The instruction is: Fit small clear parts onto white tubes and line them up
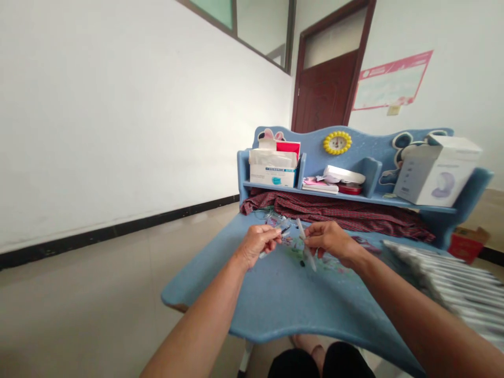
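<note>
Above the blue desk (275, 294), my left hand (260, 242) pinches a thin, dark-tipped stick (285, 230), much like a pen refill. A pale end shows below those fingers, too small to tell apart. My right hand (326, 240) grips a slim translucent white tube (301, 229), like a pen barrel, held tilted; its lower end pokes out beneath the fingers. The two hands are apart, with a narrow gap between them. On the desk between them lies a small black piece (302, 263). Behind the left hand are small clear pieces, partly hidden.
A dark red checked cloth (331, 212) lies along the desk's back, under a shelf with a mask box (273, 167), papers (319, 186), a red tin (349, 189) and a white carton (437, 170). A striped grey cloth (460, 283) covers the right side.
</note>
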Demonstrator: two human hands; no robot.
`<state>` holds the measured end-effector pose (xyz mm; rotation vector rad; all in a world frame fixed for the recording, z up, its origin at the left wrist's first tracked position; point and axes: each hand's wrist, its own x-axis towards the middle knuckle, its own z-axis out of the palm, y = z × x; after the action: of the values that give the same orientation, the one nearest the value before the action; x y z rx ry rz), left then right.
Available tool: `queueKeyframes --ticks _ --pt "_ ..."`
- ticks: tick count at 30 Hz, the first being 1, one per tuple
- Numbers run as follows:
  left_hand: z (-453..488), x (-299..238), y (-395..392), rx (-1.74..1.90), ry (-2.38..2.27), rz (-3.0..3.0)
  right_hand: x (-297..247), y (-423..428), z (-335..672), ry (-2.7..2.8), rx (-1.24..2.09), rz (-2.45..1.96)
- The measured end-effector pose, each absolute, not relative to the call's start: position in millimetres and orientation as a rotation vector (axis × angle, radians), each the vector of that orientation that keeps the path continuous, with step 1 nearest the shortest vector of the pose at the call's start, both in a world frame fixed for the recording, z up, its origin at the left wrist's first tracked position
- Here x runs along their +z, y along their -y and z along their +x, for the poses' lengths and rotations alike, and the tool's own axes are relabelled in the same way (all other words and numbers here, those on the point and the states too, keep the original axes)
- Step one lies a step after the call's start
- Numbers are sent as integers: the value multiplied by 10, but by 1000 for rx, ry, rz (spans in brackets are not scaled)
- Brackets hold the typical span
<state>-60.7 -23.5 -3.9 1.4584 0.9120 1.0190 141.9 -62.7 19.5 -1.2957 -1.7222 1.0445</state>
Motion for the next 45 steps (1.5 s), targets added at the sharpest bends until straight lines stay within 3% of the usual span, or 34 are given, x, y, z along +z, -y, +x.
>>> queueKeyframes --ticks 5,14,23,26,36,45 --pt "-597 -14 304 994 -763 1413 145 642 1132 1571 1270 -1119" --pt "-558 -68 246 1048 -744 1338 62 595 943 1556 1227 -1156" --pt "-550 -7 246 1129 -674 1204 74 517 1310 2141 682 -1739" --pt "-544 2 254 1130 -681 1208 16 505 1362 2255 672 -1782" --pt "-601 1 178 1287 -703 1080 59 425 1336 2250 679 -1759" --pt "-609 10 192 1280 -719 1088 112 -32 1533 2176 180 -1973"
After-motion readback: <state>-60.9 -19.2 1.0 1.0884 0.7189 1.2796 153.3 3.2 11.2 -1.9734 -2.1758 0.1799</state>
